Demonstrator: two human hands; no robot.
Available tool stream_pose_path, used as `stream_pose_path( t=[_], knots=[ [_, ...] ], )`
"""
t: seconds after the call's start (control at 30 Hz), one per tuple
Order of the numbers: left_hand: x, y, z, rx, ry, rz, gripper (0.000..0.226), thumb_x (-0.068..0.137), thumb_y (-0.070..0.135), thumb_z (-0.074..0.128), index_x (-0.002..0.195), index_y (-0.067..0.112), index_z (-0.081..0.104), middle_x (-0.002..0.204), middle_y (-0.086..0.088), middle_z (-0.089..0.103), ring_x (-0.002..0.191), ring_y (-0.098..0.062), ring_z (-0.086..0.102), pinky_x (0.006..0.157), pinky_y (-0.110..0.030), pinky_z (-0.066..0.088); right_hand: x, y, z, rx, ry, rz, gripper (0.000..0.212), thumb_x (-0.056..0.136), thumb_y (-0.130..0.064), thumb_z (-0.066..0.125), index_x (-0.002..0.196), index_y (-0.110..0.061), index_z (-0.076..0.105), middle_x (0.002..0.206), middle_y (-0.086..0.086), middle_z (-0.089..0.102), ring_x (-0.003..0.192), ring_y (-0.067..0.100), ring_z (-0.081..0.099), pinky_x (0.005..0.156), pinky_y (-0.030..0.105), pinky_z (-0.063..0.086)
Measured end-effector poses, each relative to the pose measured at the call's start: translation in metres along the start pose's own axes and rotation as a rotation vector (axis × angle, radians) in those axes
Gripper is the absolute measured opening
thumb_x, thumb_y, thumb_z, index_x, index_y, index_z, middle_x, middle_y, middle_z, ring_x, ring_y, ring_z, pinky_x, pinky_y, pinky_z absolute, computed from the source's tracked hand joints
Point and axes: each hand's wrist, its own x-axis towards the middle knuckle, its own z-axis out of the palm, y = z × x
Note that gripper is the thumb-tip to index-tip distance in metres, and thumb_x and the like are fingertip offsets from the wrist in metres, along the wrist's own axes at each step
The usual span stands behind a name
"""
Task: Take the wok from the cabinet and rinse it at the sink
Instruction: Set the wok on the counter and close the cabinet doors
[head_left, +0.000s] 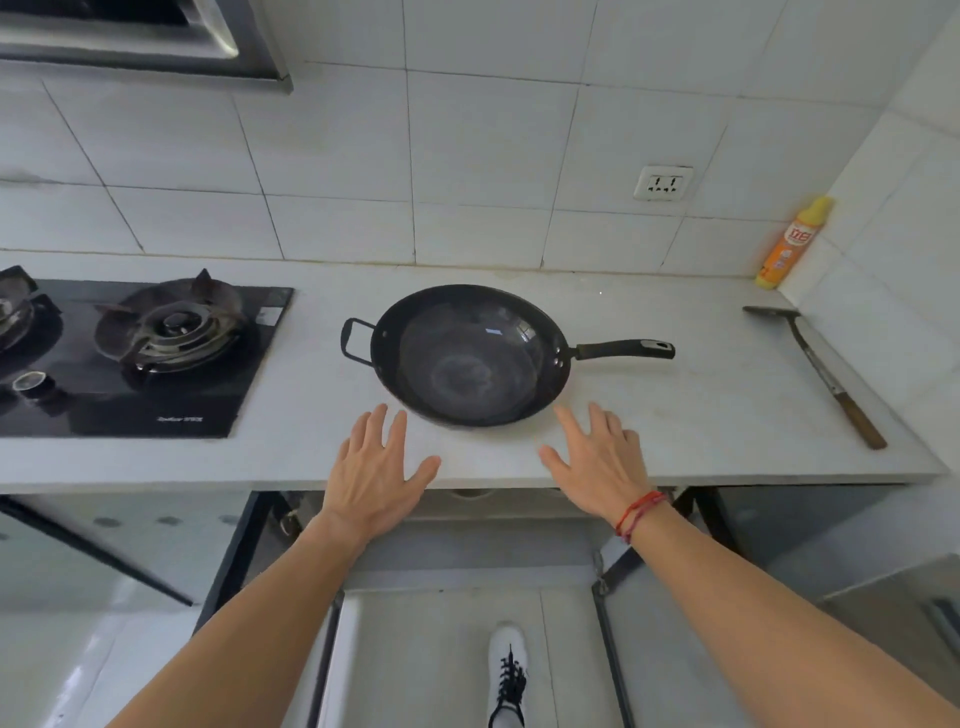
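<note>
- Evidently the round black metal wok (470, 358) is out of the cabinet, sitting upright on the pale stone countertop (675, 415).
- Left hand (376, 467) and right hand (597, 462) are spread flat just short of its rim, gripping nothing.
- Next, I judge: grasp the straight black handle (623, 349) and small loop handle (353, 340), then carry it to a sink not in view.
- Its smooth bowl shows faint grey streaks.

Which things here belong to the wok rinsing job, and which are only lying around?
Job: wok on the countertop; left hand and right hand, both open, just in front of it. No sink is in view.
Lying around: gas stove, spatula, orange bottle, wall socket.
</note>
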Motion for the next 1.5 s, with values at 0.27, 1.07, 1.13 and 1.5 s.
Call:
stream_pose_path(
  t=[0.27, 1.07, 1.13, 1.5],
  knots=[
    [-0.052, -0.001, 0.016, -0.059, -0.036, 0.070, 0.083, 0.090, 0.067, 0.032, 0.152, 0.012, 0.031, 0.161, -0.016, 0.025, 0.148, -0.035, 0.021, 0.114, -0.047, 0.031, -0.081, 0.008, -0.001, -0.040, -0.077, 0.096, 0.064, 0.095, -0.059, 0.034, 0.149, -0.025, 0.030, 0.136, 0.018, 0.045, 0.120, 0.033, 0.045, 0.093, 0.046, 0.041],
    [-0.076, 0.237, 0.108, -0.014, -0.280, 0.486, 0.083, 0.093, 0.067, 0.031, 0.156, 0.014, 0.022, 0.164, -0.011, 0.019, 0.151, -0.031, 0.015, 0.119, -0.045, 0.025, -0.245, 0.202, 0.033, 0.041, -0.269, 0.533, 0.063, 0.098, -0.053, 0.029, 0.154, -0.026, 0.020, 0.135, 0.011, 0.046, 0.118, 0.028, 0.045, 0.094, 0.041, 0.039],
    [-0.080, 0.256, 0.116, -0.011, -0.297, 0.528, 0.089, 0.088, 0.070, 0.019, 0.155, 0.012, 0.024, 0.163, -0.012, 0.021, 0.151, -0.031, 0.017, 0.119, -0.045, 0.024, -0.254, 0.213, 0.038, 0.060, -0.291, 0.561, 0.063, 0.099, -0.053, 0.029, 0.154, -0.026, 0.019, 0.139, 0.012, 0.044, 0.123, 0.029, 0.044, 0.097, 0.041, 0.039],
    [-0.105, 0.349, 0.199, 0.143, -0.488, 0.873, 0.063, 0.106, 0.042, 0.025, 0.159, 0.019, 0.001, 0.168, -0.003, -0.005, 0.154, -0.023, -0.004, 0.123, -0.040, 0.011, -0.293, 0.251, 0.100, 0.313, -0.458, 0.662, 0.061, 0.101, -0.051, 0.030, 0.152, -0.019, 0.021, 0.138, 0.008, 0.051, 0.119, 0.025, 0.054, 0.098, 0.040, 0.046]
  ],
)
